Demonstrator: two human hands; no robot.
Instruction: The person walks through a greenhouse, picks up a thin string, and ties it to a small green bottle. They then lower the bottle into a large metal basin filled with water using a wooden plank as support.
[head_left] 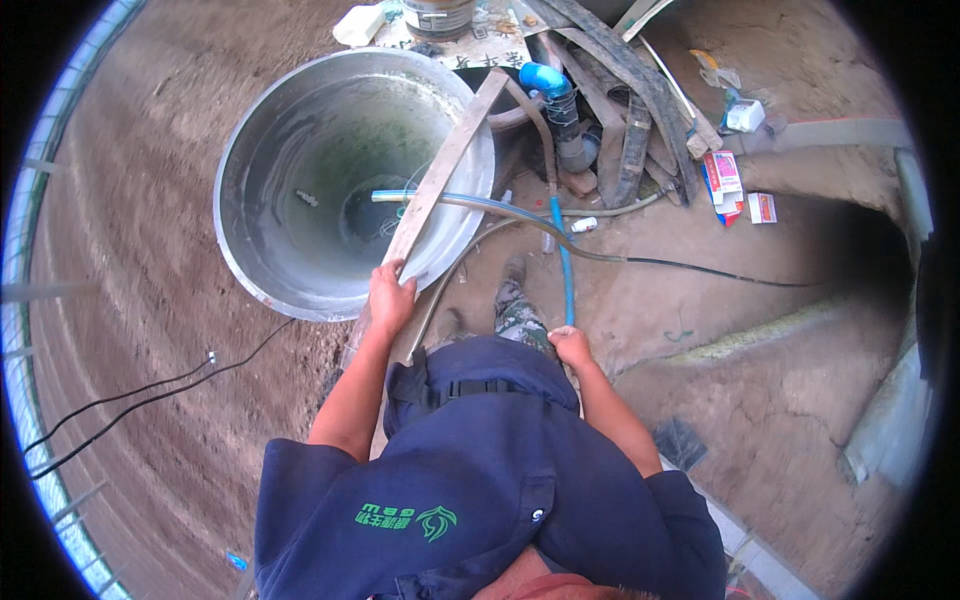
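My left hand (391, 298) grips the near part of a wooden board (440, 180), beside the rim of a large round metal basin (232, 240). The board slants across the right side of the basin. A clear hose (470, 203) crosses it, with a pale blue-edged end over the basin. My right hand (571, 347) is closed in front of my right thigh, at the near end of a blue pipe (566, 270); the fingers look wrapped round that end. Inside the basin, the lower wall is greenish and a thin wire tangle shows near the bottom.
At the back stand a bucket (438, 18) and a blue elbow pipe (545, 80) beside piled planks (640, 110). Small boxes (723, 180) lie at the right. A dark hose (710, 268) runs right across the dirt floor; black cables (150, 390) lie at the left.
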